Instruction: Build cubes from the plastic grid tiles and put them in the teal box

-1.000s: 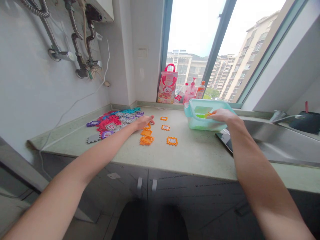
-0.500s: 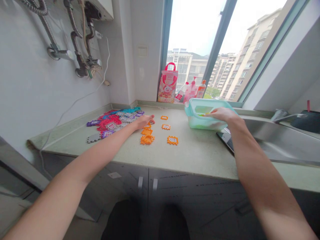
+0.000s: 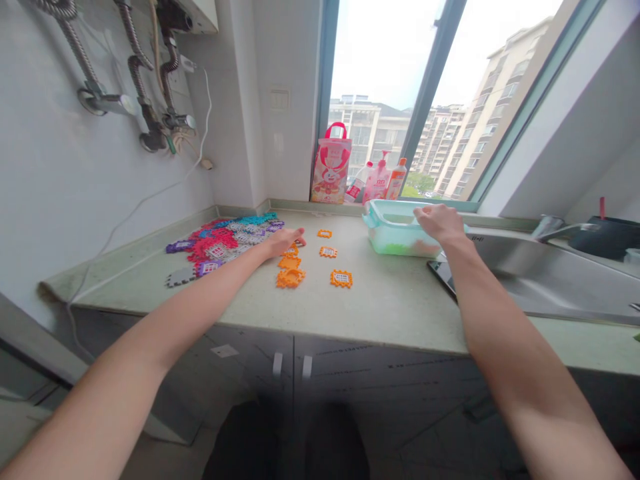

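Note:
My left hand (image 3: 286,244) rests low over the counter at the far end of a column of orange interlocking plastic pieces (image 3: 290,277). Its fingers point right and look slightly apart, with the near ones touching or just above an orange piece. My right hand (image 3: 441,221) is closed above the right side of a translucent teal bin (image 3: 400,241); whatever it pinches, if anything, is hidden. Green and orange shapes show dimly through the bin's wall. Between the hands lie three separate orange pieces, the nearest a notched frame (image 3: 341,279) with a pale lattice centre.
A pile of red, grey, purple and teal pieces (image 3: 216,245) spreads at the left. A dark tablet-like slab (image 3: 442,277) lies beside the steel sink (image 3: 545,280). Pink bottles (image 3: 379,181) and a carry bag (image 3: 331,172) stand by the window. A white cable hangs along the left wall.
My right hand has risen out of the bin and its fingers have curled closed. The left hand stays by the orange pieces. The whole view has shifted slightly.

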Motion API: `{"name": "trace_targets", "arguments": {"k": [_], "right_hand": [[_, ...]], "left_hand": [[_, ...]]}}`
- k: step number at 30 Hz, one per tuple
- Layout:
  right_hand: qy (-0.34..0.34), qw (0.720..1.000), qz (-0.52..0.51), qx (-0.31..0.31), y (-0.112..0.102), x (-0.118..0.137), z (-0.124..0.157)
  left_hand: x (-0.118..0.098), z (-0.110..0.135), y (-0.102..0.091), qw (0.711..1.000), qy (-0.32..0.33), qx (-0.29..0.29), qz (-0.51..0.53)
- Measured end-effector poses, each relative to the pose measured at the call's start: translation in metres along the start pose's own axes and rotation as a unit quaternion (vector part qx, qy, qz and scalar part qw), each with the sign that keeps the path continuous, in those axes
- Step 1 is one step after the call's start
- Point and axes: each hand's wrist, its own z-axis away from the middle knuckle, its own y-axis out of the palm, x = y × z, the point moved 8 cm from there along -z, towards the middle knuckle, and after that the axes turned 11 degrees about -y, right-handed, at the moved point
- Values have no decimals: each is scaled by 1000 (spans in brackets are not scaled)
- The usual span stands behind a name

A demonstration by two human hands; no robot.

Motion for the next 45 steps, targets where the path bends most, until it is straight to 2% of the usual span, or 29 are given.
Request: {"name": "trace_targets", "arguments": {"k": [5,8,11,14,17,22,25,27,31,35,38,42,45], "right_hand": [[-21,1000,-2,23,10,11,7],[-57,998,2,-31,4,26,11],[-142,980,-13,-136,-12,53,18],[-282,942,-44,-177,-14,92,32],[-405,899,-57,-155,1,133,51],[-529,842,-96,-56,40,192,80],[-542,829,-141,5,56,213,88],[-540,824,-166,34,63,221,92],[-533,817,-199,94,78,224,95],[-447,853,-216,159,97,211,81],[-408,869,-224,167,102,201,72],[-404,871,-236,149,98,192,69],[-402,877,-231,125,91,187,68]], "left_hand": [[1,1,-1,1000,-5,-2,-4],[-4,3,-2,1000,23,-7,-12],[-10,6,-3,998,57,-21,-25],[-17,9,-7,993,91,-60,-55],[-22,14,-11,983,107,-98,-109],[-23,22,-24,973,79,-128,-176],[-20,24,-41,968,58,-151,-194],[-16,25,-51,969,52,-144,-192],[-2,21,-62,982,47,-53,-177],[12,18,-64,982,23,12,-186],[16,18,-61,979,13,34,-199],[13,19,-51,977,8,47,-207],[4,19,-39,984,15,46,-171]]}}
